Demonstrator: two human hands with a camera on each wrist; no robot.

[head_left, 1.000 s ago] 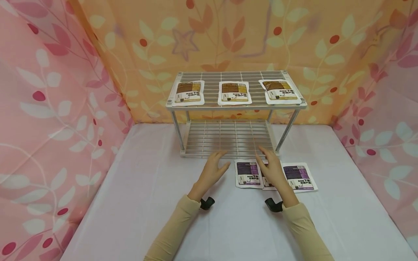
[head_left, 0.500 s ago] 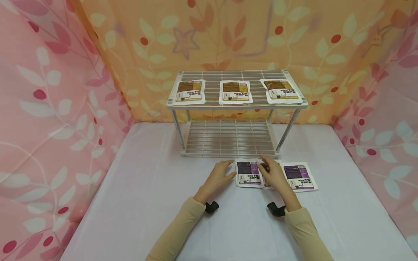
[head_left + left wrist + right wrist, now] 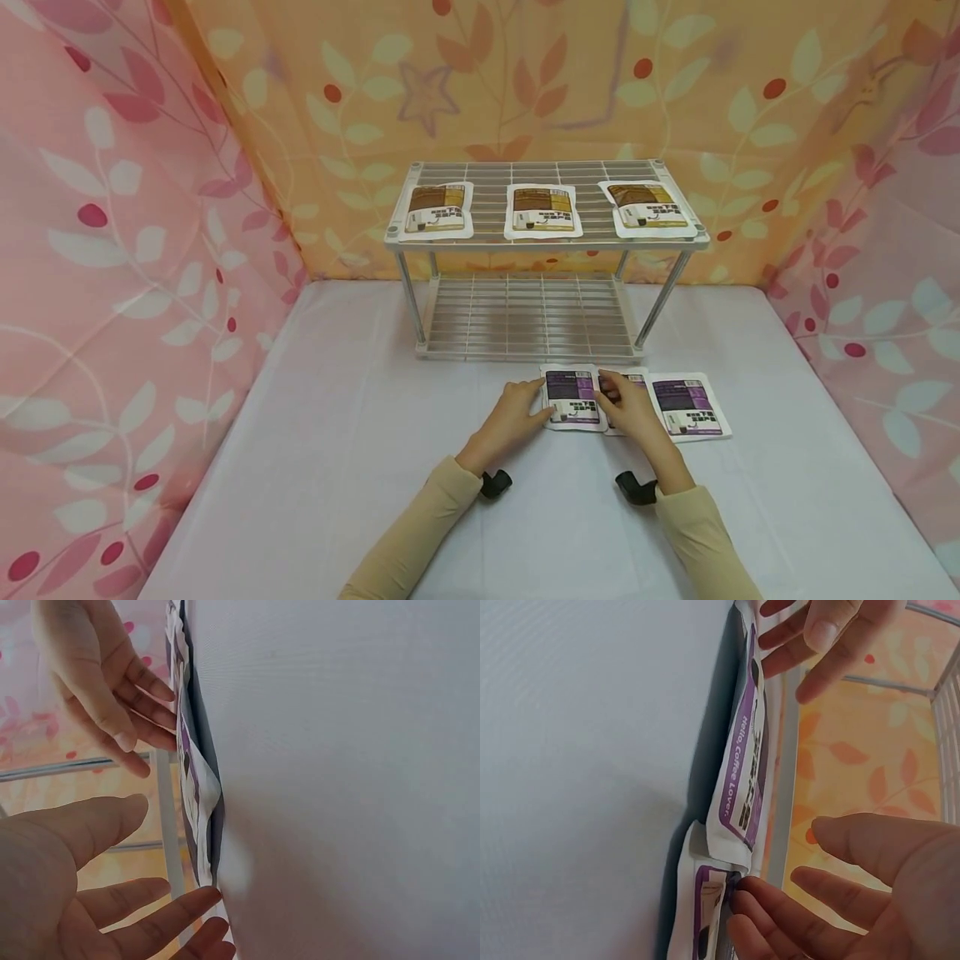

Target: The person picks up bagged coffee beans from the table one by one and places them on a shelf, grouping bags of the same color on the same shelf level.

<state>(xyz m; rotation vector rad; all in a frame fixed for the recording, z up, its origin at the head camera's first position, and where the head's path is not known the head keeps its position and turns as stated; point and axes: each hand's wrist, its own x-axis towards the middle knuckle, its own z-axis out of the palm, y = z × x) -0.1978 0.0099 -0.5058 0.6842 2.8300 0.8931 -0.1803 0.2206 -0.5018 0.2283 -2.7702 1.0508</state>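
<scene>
A flat white pouch with a purple and black label (image 3: 570, 392) lies on the white cloth. Its right edge overlaps a second purple pouch (image 3: 635, 377), which is partly hidden under my right hand (image 3: 633, 410). A third purple pouch (image 3: 686, 406) lies at the right end of the row. With fingers extended, my left hand (image 3: 512, 418) reaches the left edge of the first pouch, and a fingertip (image 3: 210, 895) meets that edge in the left wrist view. In the right wrist view, right fingertips (image 3: 751, 889) touch the second pouch near the overlap; the thumb stays clear.
A two-tier wire rack (image 3: 547, 247) stands behind the pouches. Three brown and yellow pouches lie on its top shelf, including a middle one (image 3: 542, 210). Its lower shelf (image 3: 532, 317) sits close to the table. Floral cloth walls (image 3: 360, 200) surround the table.
My left hand has moved right and closer, from beside the first pouch to its left edge. The right hand has come down onto the overlap between the first two pouches. The pouches look unmoved.
</scene>
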